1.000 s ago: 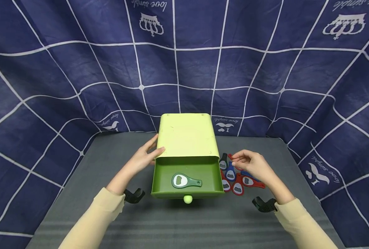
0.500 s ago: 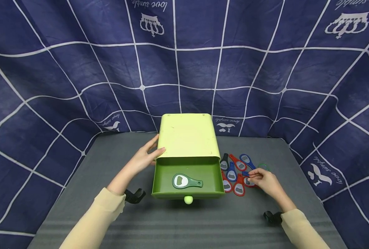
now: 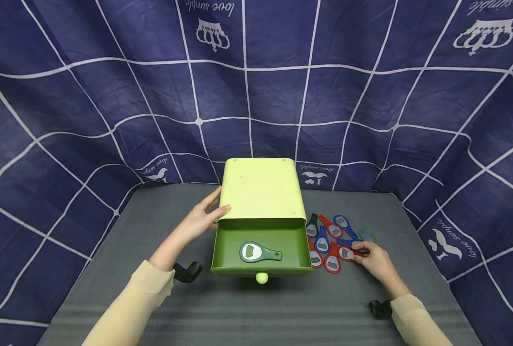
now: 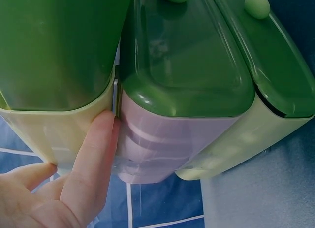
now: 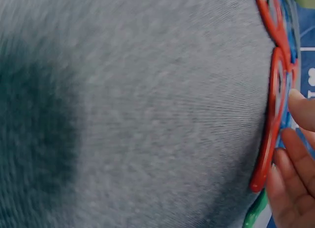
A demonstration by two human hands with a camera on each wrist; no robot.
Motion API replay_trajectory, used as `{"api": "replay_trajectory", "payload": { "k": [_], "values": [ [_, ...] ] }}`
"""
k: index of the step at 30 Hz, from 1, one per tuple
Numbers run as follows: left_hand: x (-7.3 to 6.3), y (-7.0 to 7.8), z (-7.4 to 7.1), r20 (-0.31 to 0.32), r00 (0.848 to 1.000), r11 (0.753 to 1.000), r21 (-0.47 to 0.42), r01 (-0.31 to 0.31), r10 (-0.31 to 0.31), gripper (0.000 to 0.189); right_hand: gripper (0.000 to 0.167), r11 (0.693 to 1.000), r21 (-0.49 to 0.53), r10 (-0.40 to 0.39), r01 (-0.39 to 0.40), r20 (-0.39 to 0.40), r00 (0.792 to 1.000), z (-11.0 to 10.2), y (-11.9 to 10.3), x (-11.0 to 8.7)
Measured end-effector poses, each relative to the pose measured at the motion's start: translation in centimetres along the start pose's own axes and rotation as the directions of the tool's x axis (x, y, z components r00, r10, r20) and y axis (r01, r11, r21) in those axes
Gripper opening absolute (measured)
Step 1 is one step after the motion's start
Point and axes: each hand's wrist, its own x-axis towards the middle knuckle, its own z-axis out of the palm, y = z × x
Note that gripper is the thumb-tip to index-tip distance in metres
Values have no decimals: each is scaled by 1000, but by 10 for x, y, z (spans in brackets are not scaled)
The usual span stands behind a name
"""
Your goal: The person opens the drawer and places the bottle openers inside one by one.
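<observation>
In the head view my left hand (image 3: 199,218) rests on the left side of a pale-yellow drawer unit (image 3: 262,190), thumb at its front top edge, fingers fairly straight. Its green drawer (image 3: 235,230) is pulled out and holds a green bottle opener (image 3: 256,252). My right hand (image 3: 375,262) is low at the right end of a group of bottle openers, fingertips at the handle of a red bottle opener (image 3: 346,253). In the right wrist view the thumb stands apart from the fingers, right beside the red handle (image 5: 266,154).
Several more bottle openers lie right of the unit, among them a blue opener (image 3: 322,241), a black opener (image 3: 311,227) and a green opener (image 3: 367,235). Pink (image 4: 162,144) and yellow casings with green fronts adjoin in the left wrist view. A blue checked cloth (image 3: 256,96) hangs behind.
My right hand has moved right and down from above the openers to the red opener's handle, uncovering blue and green openers behind. My left hand stays on the unit.
</observation>
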Motion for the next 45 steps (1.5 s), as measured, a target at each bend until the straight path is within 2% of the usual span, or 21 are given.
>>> {"api": "replay_trajectory", "payload": {
  "k": [5, 10, 16, 26, 32, 37, 41, 45],
  "values": [
    [1, -1, 0, 4, 1000, 1000, -10, -5, 6, 80, 27, 998, -62, -27, 25, -33, 999, 3, 4, -1],
    [1, -1, 1, 6, 1000, 1000, -5, -15, 15, 80, 25, 997, -76, -30, 25, -58, 998, 6, 8, -5],
    [0, -1, -1, 0, 1000, 1000, -13, -8, 8, 79, 26, 998, -62, 3, -5, -36, 999, 4, 6, -6],
    [-1, 0, -2, -1, 1000, 1000, -19, -7, 7, 79, 32, 995, 4, 99, -99, 6, 995, -1, 1, 0],
    [1, 0, -1, 13, 1000, 1000, -16, -7, 8, 82, 37, 986, 29, 161, -162, 27, 987, -4, -1, -5],
    [1, -1, 0, 18, 1000, 1000, -21, -6, 6, 82, 32, 976, 76, 200, -204, 62, 978, -6, 0, -12],
    [2, -1, 0, 20, 1000, 999, -31, -14, 15, 81, 29, 970, 109, 209, -216, 72, 975, -7, 0, -16],
    [1, -1, 0, 24, 999, 999, -44, -21, 22, 82, 29, 971, 146, 179, -189, 77, 981, -13, -8, -17]
  ]
}}
